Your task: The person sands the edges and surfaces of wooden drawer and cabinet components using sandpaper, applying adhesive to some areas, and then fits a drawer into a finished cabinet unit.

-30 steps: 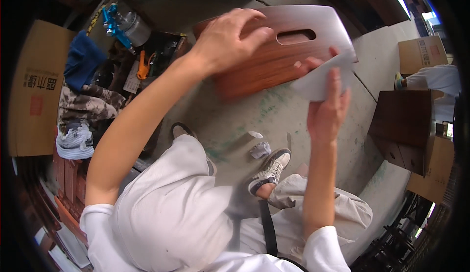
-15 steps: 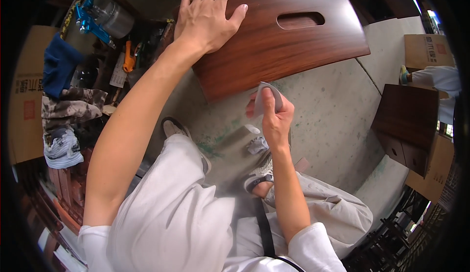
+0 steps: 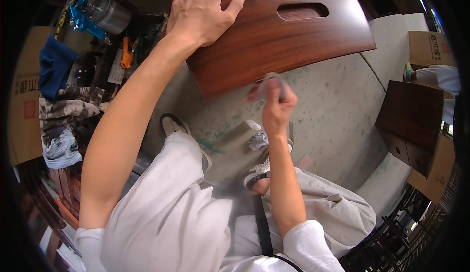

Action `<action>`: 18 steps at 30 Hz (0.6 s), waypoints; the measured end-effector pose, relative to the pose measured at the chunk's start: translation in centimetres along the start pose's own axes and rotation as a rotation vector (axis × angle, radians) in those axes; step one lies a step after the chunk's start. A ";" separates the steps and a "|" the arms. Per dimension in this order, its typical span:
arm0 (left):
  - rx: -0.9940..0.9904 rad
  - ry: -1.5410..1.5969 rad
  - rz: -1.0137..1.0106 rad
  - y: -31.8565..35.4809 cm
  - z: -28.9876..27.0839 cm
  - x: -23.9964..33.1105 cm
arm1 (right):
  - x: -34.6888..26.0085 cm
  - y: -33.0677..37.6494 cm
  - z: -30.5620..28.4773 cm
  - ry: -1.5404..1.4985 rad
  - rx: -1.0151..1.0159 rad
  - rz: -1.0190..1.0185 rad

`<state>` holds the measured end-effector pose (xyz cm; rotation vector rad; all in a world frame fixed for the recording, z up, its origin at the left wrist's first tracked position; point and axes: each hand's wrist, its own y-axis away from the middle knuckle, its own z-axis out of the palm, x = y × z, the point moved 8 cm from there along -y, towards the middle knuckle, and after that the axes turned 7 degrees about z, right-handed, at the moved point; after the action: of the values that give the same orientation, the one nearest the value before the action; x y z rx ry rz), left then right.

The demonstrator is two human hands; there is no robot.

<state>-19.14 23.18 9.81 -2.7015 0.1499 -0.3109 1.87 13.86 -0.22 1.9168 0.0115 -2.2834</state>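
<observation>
A reddish-brown wooden panel (image 3: 289, 32) with a slot-shaped cut-out (image 3: 302, 11) is held up in front of me. My left hand (image 3: 201, 11) lies flat on its upper left part, fingers spread. My right hand (image 3: 275, 104) is closed around a small grey piece of sanding paper or cloth (image 3: 267, 84), pressed at the panel's lower edge. Below them are my legs in pale trousers and grey shoes (image 3: 258, 164).
A blue spray gun with a metal cup (image 3: 95, 15) and rags (image 3: 61, 100) lie at the left. Cardboard boxes (image 3: 22, 100) stand at the left edge and far right (image 3: 430, 47). A dark wooden cabinet (image 3: 411, 120) sits at the right on the paint-stained concrete floor (image 3: 338, 110).
The panel has turned from its pale face to its brown face and come nearer. My right hand dropped from the panel's right side to its lower edge with the grey piece.
</observation>
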 end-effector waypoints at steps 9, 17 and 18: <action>-0.011 -0.022 0.015 -0.2 0.1 0.1 | -0.5 0.1 0.9 0.066 -0.082 -0.111; -0.030 -0.026 0.006 -0.2 0.0 0.4 | -0.6 1.0 1.6 0.003 -0.084 -0.040; -0.029 -0.028 0.013 -0.1 0.1 0.2 | -0.9 0.9 1.8 0.043 -0.099 -0.013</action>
<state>-18.92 23.28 9.84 -2.7310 0.1651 -0.2685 0.34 12.87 1.04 1.9208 0.1400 -2.2057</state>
